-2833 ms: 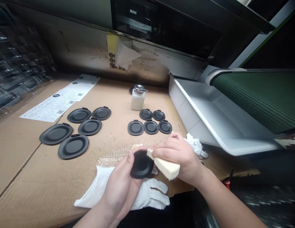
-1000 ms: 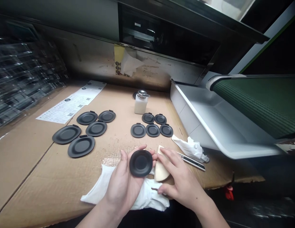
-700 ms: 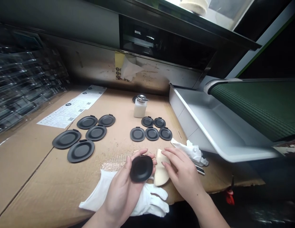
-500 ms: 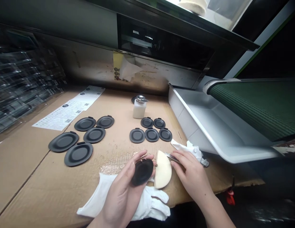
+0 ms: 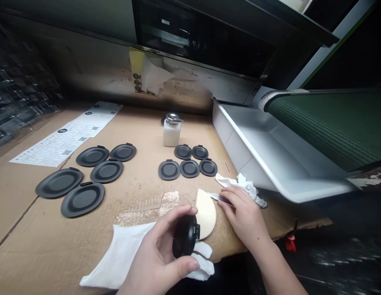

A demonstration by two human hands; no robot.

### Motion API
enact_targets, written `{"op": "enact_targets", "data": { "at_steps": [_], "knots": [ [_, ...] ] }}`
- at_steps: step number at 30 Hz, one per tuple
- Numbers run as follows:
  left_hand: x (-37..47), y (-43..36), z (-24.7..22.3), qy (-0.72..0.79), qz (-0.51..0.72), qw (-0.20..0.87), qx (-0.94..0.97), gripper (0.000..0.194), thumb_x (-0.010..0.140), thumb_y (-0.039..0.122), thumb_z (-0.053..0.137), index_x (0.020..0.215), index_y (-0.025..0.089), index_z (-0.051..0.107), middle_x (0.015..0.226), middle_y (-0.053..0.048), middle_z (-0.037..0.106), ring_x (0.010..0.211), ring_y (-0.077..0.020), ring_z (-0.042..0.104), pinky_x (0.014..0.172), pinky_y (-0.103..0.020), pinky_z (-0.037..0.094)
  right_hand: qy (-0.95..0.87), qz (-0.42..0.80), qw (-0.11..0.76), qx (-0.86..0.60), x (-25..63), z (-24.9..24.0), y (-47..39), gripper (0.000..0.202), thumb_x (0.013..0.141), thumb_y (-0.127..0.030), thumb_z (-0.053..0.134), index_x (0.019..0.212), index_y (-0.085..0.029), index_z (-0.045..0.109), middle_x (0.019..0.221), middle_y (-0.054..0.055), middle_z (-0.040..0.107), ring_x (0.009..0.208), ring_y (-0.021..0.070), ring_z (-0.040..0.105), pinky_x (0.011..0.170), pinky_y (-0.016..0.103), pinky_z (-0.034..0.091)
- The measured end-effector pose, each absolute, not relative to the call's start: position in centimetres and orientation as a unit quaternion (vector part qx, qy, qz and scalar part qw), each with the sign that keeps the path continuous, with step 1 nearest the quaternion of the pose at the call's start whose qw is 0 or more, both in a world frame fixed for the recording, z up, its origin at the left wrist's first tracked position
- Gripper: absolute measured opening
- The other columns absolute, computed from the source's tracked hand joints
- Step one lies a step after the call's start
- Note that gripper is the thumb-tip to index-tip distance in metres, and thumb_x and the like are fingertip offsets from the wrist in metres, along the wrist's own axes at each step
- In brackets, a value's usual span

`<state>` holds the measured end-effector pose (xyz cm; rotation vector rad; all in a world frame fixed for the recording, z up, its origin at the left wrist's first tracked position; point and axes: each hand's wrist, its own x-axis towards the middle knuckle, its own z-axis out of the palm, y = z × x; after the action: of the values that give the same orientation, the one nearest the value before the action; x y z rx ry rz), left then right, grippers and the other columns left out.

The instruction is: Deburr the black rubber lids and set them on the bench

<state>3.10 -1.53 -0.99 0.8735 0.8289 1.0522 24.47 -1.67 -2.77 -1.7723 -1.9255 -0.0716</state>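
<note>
My left hand (image 5: 161, 250) grips a small black oval lid (image 5: 184, 235) by its edges, tilted so that its hinge clip faces right. Behind the lid lies a cream half-round sponge pad (image 5: 206, 215), partly covered by it. My right hand (image 5: 242, 213) is just right of the pad, thumb and fingers closed on a slim silver metal tool (image 5: 217, 197) whose exact kind I cannot make out. Beneath my left hand a white glove (image 5: 125, 254) is spread on the cardboard. Another crumpled white glove (image 5: 239, 185) sits beyond my right hand.
Several black lids lie in a left group (image 5: 92, 156) and a right group (image 5: 189, 168). A white pump bottle (image 5: 171, 134) stands behind them. Printed label sheets (image 5: 63, 137) lie at left. A grey-white tray (image 5: 254, 153) and green conveyor belt (image 5: 334, 123) border the right.
My left hand has turned the black lid more upright, bringing its hinge clip to the right, and its thumb now shows in front. The view has shifted slightly; my right hand stays by the pad.
</note>
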Motion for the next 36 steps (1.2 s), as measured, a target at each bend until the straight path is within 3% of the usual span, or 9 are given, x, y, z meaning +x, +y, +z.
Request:
{"op": "enact_targets", "data": {
  "at_steps": [5,10,13,20,27,32,36],
  "knots": [
    [3.6,-1.9,-0.3,0.411,0.466,0.658,0.424,0.045,0.050,0.022,0.081,0.094,0.026,0.070,0.107,-0.008,0.065,0.117,-0.0317,0.046,0.101,-0.039,0.035,-0.692,-0.012,0.271,-0.669,24.7,-2.1,-1.8,0.012,0.087,-0.017,0.045,0.089,-0.019,0.057,0.089,0.004,0.063,0.086,0.0180,0.058,0.077,0.033,0.049],
    [4.0,-2.2,-0.3,0.421,0.483,0.617,0.458,0.038,0.054,0.024,0.078,0.091,0.027,0.072,0.106,-0.009,0.065,0.117,-0.0322,0.045,0.103,-0.042,0.031,-0.712,-0.008,0.261,-0.652,24.8,-2.3,-1.6,0.013,0.082,-0.017,0.054,0.093,-0.019,0.059,0.098,0.005,0.062,0.098,0.0221,0.055,0.087,0.038,0.045],
    [4.1,-2.4,-0.4,0.423,0.489,0.592,0.481,0.036,0.056,0.025,0.078,0.091,0.029,0.072,0.104,-0.008,0.065,0.114,-0.0312,0.048,0.104,-0.041,0.030,-0.703,-0.016,0.274,-0.656,24.8,-2.6,-1.6,0.013,0.083,-0.016,0.051,0.093,-0.018,0.060,0.096,0.005,0.063,0.095,0.0215,0.057,0.086,0.038,0.046],
    [4.4,-2.6,-0.5,0.438,0.490,0.546,0.519,0.036,0.059,0.024,0.076,0.093,0.033,0.070,0.100,-0.005,0.065,0.109,-0.0294,0.050,0.105,-0.043,0.028,-0.728,0.026,0.347,-0.590,24.1,1.9,-3.9,0.016,0.088,-0.021,0.047,0.101,-0.021,0.056,0.091,0.002,0.065,0.082,0.0142,0.061,0.070,0.024,0.050],
    [4.6,-2.8,-0.6,0.453,0.492,0.544,0.507,0.037,0.058,0.022,0.076,0.094,0.031,0.071,0.101,-0.006,0.065,0.112,-0.0296,0.049,0.105,-0.040,0.028,-0.844,-0.090,0.178,-0.498,23.8,6.6,-5.7,0.018,0.084,-0.015,0.048,0.094,-0.015,0.063,0.082,0.006,0.064,0.067,0.0148,0.056,0.056,0.029,0.043],
    [4.0,-2.5,-1.2,0.433,0.455,0.501,0.595,0.046,0.062,0.019,0.073,0.102,0.040,0.065,0.105,0.000,0.064,0.112,-0.0247,0.049,0.103,-0.035,0.032,-0.863,-0.121,0.136,-0.471,23.4,7.5,-5.4,0.024,0.083,-0.010,0.041,0.078,-0.015,0.064,0.072,0.006,0.060,0.065,0.0155,0.054,0.052,0.030,0.037],
    [4.0,-2.5,-1.2,0.436,0.452,0.491,0.604,0.046,0.063,0.018,0.073,0.102,0.040,0.065,0.105,0.001,0.064,0.113,-0.0239,0.049,0.104,-0.034,0.031,-0.869,-0.124,0.128,-0.461,23.0,7.6,-5.1,0.022,0.078,-0.008,0.042,0.072,-0.014,0.063,0.070,0.006,0.058,0.062,0.0163,0.051,0.051,0.031,0.033]
  ]
}}
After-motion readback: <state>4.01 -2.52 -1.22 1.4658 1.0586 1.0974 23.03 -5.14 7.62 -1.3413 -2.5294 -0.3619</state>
